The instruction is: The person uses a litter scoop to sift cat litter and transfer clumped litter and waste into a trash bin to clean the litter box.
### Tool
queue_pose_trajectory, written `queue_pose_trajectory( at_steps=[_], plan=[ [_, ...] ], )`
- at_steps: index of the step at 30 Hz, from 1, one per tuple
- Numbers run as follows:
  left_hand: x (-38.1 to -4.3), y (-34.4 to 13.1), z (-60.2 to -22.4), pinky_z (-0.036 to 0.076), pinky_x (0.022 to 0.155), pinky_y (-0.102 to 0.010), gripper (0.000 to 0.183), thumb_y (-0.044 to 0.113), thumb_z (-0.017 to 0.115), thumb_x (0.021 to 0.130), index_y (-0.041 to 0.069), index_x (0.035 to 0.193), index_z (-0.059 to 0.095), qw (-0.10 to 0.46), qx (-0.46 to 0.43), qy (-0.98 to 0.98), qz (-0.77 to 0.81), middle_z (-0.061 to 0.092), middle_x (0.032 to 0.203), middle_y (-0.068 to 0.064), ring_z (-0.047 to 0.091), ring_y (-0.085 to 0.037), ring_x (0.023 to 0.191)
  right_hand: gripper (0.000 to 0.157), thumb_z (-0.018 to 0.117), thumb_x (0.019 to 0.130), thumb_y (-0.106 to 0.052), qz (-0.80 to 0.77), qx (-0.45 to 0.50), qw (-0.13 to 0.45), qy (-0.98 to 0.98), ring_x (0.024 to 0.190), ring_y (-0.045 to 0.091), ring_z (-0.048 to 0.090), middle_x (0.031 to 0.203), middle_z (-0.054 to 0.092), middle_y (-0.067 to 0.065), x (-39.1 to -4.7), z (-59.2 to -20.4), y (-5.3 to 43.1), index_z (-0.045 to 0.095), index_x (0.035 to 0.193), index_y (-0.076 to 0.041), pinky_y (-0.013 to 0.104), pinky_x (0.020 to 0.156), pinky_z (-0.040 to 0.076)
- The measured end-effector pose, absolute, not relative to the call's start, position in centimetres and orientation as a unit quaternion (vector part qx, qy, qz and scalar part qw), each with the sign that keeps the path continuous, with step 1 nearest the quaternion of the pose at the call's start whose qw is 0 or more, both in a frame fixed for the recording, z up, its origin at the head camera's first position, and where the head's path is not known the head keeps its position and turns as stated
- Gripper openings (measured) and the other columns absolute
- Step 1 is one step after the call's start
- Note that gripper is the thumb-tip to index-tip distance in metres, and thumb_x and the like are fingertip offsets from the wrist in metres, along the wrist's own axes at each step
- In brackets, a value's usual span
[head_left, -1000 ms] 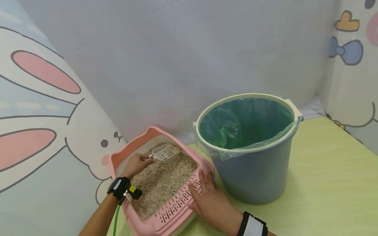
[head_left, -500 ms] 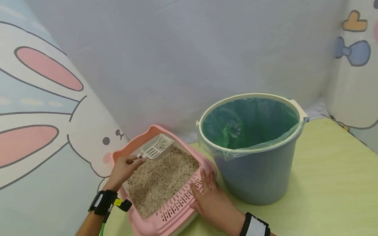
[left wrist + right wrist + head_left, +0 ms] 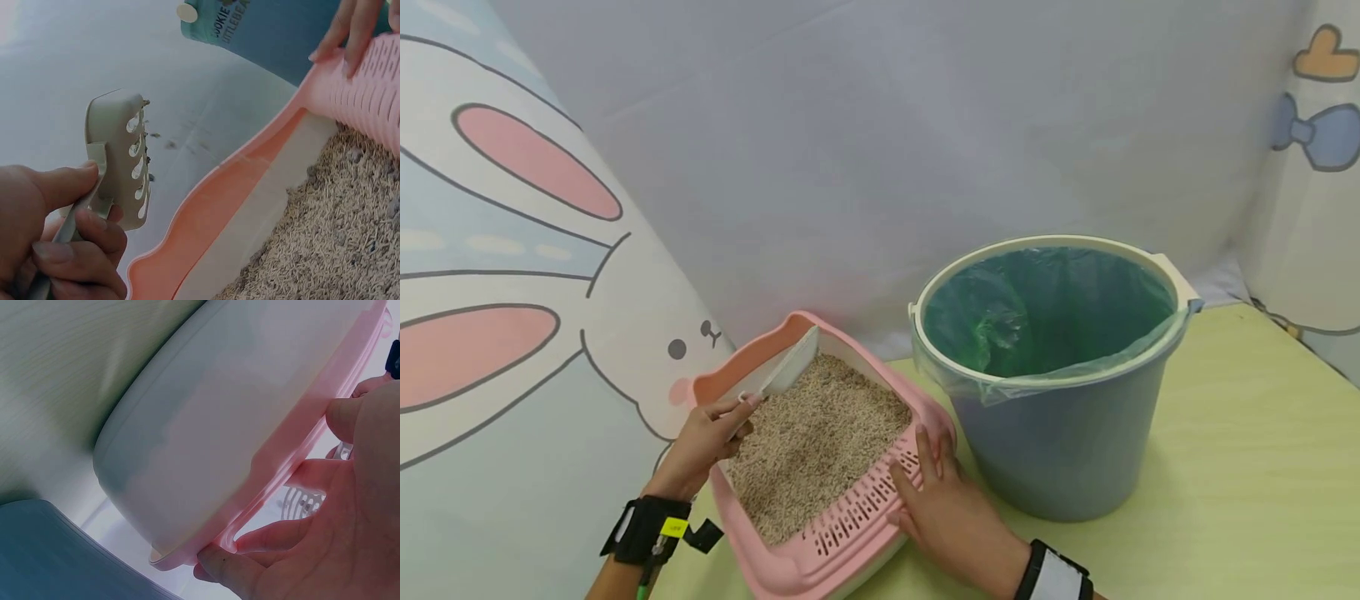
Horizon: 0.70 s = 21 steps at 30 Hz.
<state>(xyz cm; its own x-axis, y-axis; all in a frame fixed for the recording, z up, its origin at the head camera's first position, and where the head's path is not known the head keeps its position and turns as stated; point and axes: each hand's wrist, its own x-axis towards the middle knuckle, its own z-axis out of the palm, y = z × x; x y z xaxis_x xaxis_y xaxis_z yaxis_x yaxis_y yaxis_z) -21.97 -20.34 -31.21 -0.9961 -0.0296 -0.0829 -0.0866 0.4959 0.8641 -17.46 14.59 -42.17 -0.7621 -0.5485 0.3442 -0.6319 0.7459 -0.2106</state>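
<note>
My left hand [image 3: 707,442] grips the handle of a white slotted litter scoop [image 3: 793,365], thumb along it and fingers curled round. The scoop is tilted, seen nearly edge-on, over the far left part of a pink litter box [image 3: 772,568]. In the left wrist view, bits cling to the scoop's slots [image 3: 139,150] and a few hang in the air beside them. Beige litter [image 3: 820,442] with some darker clumps covers the box's floor. My right hand [image 3: 958,521] rests with spread fingers on the slotted near right rim, its thumb at the outer edge.
A grey-blue bucket [image 3: 1060,450] lined with a green plastic bag [image 3: 1075,308] stands close to the right of the box. Both are on a pale yellow-green table [image 3: 1247,467]. White cloth hangs behind, and a rabbit-print panel [image 3: 640,350] is at the left.
The scoop has come up out of the litter, shifted left and turned from face-up to edge-on. My left hand has drawn back left. The right hand stays on the rim.
</note>
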Motion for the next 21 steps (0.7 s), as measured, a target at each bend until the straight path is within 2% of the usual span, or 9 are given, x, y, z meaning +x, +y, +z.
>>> queue_pose_trajectory(
  at_steps=[5,9,12,16,18,21],
  plan=[
    [-22.08,-20.38,-31.27,0.037,0.063,-0.027,0.033,0.048,0.062,0.105,0.018,0.109,0.075,0.050,-0.032,0.844,0.532,0.047,0.081,0.002,0.031,-0.010,0.062,0.056,0.064,0.103,-0.048,0.150,0.320,0.136,-0.926,0.137,0.065,0.048,0.159,0.036,0.042,-17.56,-42.21,14.62,0.060,0.148,-0.015,0.043,0.078,0.065],
    [-22.15,-20.31,-31.19,0.037,0.063,-0.026,0.031,0.048,0.061,0.105,0.020,0.108,0.075,0.057,-0.026,0.840,0.539,0.048,0.080,0.003,0.033,-0.009,0.063,0.056,0.064,0.103,-0.048,0.150,0.320,0.137,-0.926,0.138,0.064,0.047,0.159,0.036,0.042,-17.52,-42.15,14.65,0.060,0.148,-0.016,0.040,0.072,0.065],
    [-22.15,-20.23,-31.08,0.037,0.062,-0.025,0.032,0.047,0.061,0.106,0.019,0.114,0.075,0.055,-0.024,0.842,0.536,0.048,0.082,0.002,0.035,-0.009,0.065,0.056,0.064,0.103,-0.048,0.145,0.320,0.140,-0.926,0.138,0.064,0.048,0.159,0.037,0.041,-17.51,-42.06,14.65,0.060,0.148,-0.016,0.039,0.073,0.065],
    [-22.16,-20.06,-30.95,0.037,0.063,-0.026,0.043,0.050,0.063,0.104,0.011,0.119,0.073,0.039,-0.045,0.863,0.501,0.051,0.083,0.001,0.038,-0.009,0.067,0.056,0.063,0.103,-0.050,0.133,0.319,0.147,-0.927,0.138,0.063,0.049,0.158,0.039,0.041,-17.52,-42.03,14.62,0.061,0.148,-0.017,0.040,0.076,0.065],
    [-22.10,-19.91,-30.91,0.038,0.064,-0.026,0.048,0.053,0.065,0.102,0.010,0.122,0.073,0.024,-0.057,0.884,0.464,0.056,0.085,0.000,0.042,-0.010,0.070,0.056,0.063,0.103,-0.050,0.131,0.319,0.148,-0.927,0.138,0.063,0.049,0.158,0.039,0.041,-17.53,-42.05,14.61,0.061,0.148,-0.017,0.041,0.076,0.065],
    [-21.72,-19.69,-31.05,0.042,0.068,-0.028,0.050,0.055,0.065,0.101,0.013,0.129,0.074,-0.008,-0.050,0.919,0.392,0.073,0.100,-0.002,0.053,-0.011,0.075,0.056,0.064,0.103,-0.049,0.135,0.319,0.142,-0.927,0.138,0.063,0.048,0.158,0.038,0.041,-17.48,-42.07,14.62,0.060,0.148,-0.017,0.041,0.076,0.065]
  ],
)
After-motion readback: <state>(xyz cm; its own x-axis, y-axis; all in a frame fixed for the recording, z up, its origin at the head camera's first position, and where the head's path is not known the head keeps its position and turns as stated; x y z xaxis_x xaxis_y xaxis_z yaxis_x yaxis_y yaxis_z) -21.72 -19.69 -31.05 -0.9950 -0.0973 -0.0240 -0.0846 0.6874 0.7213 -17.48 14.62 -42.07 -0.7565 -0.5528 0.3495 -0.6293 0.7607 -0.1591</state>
